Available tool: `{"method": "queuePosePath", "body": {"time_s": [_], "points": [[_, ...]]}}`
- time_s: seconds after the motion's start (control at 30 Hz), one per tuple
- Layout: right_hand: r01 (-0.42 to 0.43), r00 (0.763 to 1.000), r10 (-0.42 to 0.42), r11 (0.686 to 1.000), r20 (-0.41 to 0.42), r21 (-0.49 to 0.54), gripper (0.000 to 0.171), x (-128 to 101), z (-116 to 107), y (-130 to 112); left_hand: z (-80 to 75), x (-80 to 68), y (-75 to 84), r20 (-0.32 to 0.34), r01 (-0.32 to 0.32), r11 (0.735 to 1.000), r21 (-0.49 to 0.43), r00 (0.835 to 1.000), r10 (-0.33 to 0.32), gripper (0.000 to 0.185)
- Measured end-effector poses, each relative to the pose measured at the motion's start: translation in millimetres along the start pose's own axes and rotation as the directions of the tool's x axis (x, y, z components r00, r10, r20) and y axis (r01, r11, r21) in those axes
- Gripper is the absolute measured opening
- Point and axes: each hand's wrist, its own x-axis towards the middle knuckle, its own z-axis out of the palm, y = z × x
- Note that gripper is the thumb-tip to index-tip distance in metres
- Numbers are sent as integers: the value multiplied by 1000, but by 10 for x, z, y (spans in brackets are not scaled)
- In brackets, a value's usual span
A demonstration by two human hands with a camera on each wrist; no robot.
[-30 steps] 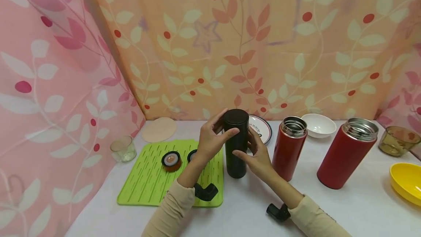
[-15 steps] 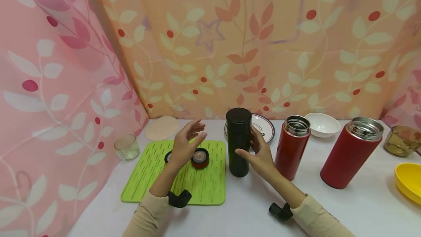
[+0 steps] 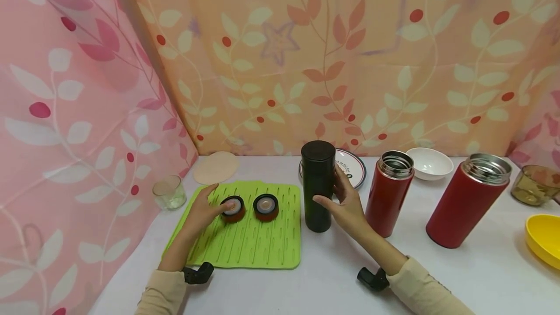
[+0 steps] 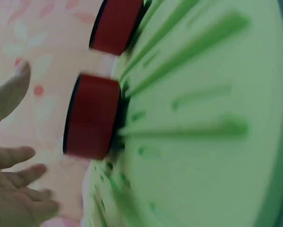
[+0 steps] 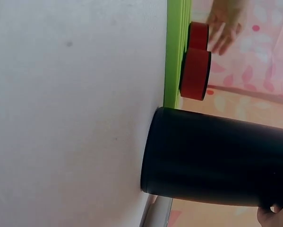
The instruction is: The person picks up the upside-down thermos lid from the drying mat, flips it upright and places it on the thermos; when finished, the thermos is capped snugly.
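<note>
Leafy cloth (image 3: 245, 62) backs the white tabletop (image 3: 332, 281), where the right grip (image 3: 348, 203) curls round a smooth, upright black bottle (image 3: 318, 186) beside a green mat (image 3: 245, 249); the left grip (image 3: 202, 212) is spread near two red-sided lids (image 3: 266, 208), whose pale centres only the head view shows.

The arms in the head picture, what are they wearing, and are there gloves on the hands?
The left sleeve and right sleeve are both plain-looking beige. A chunky, bent black piece sticks out by each wrist: the left black piece and the right black piece. The left hand and right hand have no gloves.
</note>
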Motion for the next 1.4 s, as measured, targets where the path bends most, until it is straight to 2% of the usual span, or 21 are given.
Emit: {"method": "queuePosePath", "body": {"time_s": [0.17, 0.27, 0.43, 0.6, 0.73, 0.87, 0.97, 1.07, 1.17, 1.23, 1.3, 1.33, 1.4], "points": [[7, 1000, -7, 998, 8, -55, 90, -9, -12, -43, -54, -15, -109, 153, 54, 997, -48, 987, -46, 91], [14, 1000, -13, 997, 15, -77, 89, -21, -23, -50, -46, -24, -140, 183, 56, 995, -85, 982, -40, 94], [16, 999, -12, 995, 39, -96, 88, -40, -38, -27, 14, -32, -176, 164, -27, 998, -58, 986, 37, 83], [25, 999, -20, 993, 45, -114, 87, -49, -75, -23, 98, 20, -200, 126, -73, 996, -50, 989, 79, 76], [19, 1000, -16, 993, 27, -115, 87, -57, -116, -18, 155, 71, -199, 120, -110, 992, -59, 986, 117, 76], [33, 998, -28, 994, 48, -104, 85, -67, -97, -26, 161, 45, -213, 80, -88, 994, -57, 992, 93, 74], [69, 997, -65, 991, 41, -112, 83, -99, -88, -38, 146, 11, -196, 41, -47, 996, -72, 998, 50, 73], [133, 991, -132, 984, 12, -122, 80, -137, -100, -63, 135, -17, -115, 13, -23, 993, -114, 1000, 24, 72], [195, 980, -199, 973, -26, -127, 77, -176, -131, -111, 150, -44, 44, -16, -49, 984, -171, 999, 46, 72], [242, 967, -250, 962, -49, -129, 75, -202, -154, -149, 167, -79, 189, -29, -100, 972, -212, 995, 96, 72], [292, 951, -302, 946, -60, -142, 75, -237, -180, -192, 185, -126, 354, -51, -178, 954, -242, 984, 171, 71], [320, 941, -332, 935, -62, -151, 75, -255, -191, -217, 196, -153, 439, -63, -223, 939, -261, 975, 214, 71], [369, 921, -384, 913, -63, -173, 75, -295, -211, -266, 220, -212, 613, -97, -325, 905, -275, 946, 310, 70]]}}
